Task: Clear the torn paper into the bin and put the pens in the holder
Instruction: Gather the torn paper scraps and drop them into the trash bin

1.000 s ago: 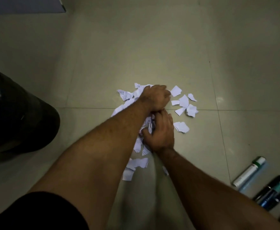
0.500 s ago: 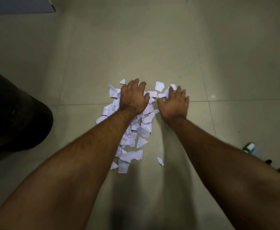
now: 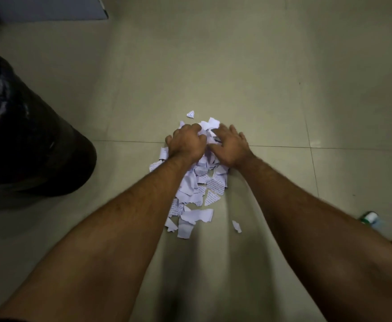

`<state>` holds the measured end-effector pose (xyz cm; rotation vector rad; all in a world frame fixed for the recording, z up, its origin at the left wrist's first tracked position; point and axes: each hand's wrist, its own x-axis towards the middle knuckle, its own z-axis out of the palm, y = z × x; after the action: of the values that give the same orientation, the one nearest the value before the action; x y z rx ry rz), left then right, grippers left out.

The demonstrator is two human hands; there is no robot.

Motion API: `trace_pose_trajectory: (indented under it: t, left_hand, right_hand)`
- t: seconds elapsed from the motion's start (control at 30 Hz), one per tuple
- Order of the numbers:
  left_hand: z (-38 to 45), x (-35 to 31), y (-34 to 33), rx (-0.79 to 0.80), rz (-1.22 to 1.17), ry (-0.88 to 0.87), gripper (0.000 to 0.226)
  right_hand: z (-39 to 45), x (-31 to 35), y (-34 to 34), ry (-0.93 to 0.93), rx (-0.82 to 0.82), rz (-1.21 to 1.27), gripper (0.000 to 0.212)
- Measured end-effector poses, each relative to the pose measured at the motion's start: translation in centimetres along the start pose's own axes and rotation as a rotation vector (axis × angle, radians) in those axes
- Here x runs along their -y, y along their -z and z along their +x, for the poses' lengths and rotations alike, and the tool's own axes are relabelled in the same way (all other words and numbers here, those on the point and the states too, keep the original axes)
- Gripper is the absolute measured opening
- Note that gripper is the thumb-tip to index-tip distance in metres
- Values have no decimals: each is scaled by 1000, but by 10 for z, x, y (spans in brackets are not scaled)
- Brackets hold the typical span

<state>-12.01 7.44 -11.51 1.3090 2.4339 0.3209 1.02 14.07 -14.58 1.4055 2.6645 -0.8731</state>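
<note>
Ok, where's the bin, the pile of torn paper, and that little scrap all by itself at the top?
bin (image 3: 39,145): head view, on its black side wall.
torn paper pile (image 3: 199,191): head view, middle of the heap.
lone scrap (image 3: 190,114): head view, its centre, just beyond the pile.

Both hands down on the torn paper (image 3: 198,189) heap on the tiled floor (image 3: 213,66): left hand (image 3: 185,142) curled over scraps, right hand (image 3: 231,145) spread, just beside. Black bin (image 3: 27,135) left of the heap. Green-capped marker (image 3: 371,218) well right.
</note>
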Motion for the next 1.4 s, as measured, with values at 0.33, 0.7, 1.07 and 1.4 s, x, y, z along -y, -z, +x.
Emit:
trace_pose_trajectory:
  t: [0.33, 0.7, 1.07, 1.4]
  left_hand:
    - [-87, 16, 2, 57, 77, 359, 90]
    - [-92, 9, 3, 210, 259, 192, 42]
    - [-107, 10, 1, 30, 38, 129, 28]
    - [-112, -16, 0, 199, 102, 100, 81]
  right_hand:
    - [-75, 17, -5, 49, -149, 47, 102]
    - [-81, 34, -8, 61, 19, -207, 49]
    - [-93, 19, 3, -80, -97, 125, 27]
    - [-110, 7, 10, -147, -175, 176, 27]
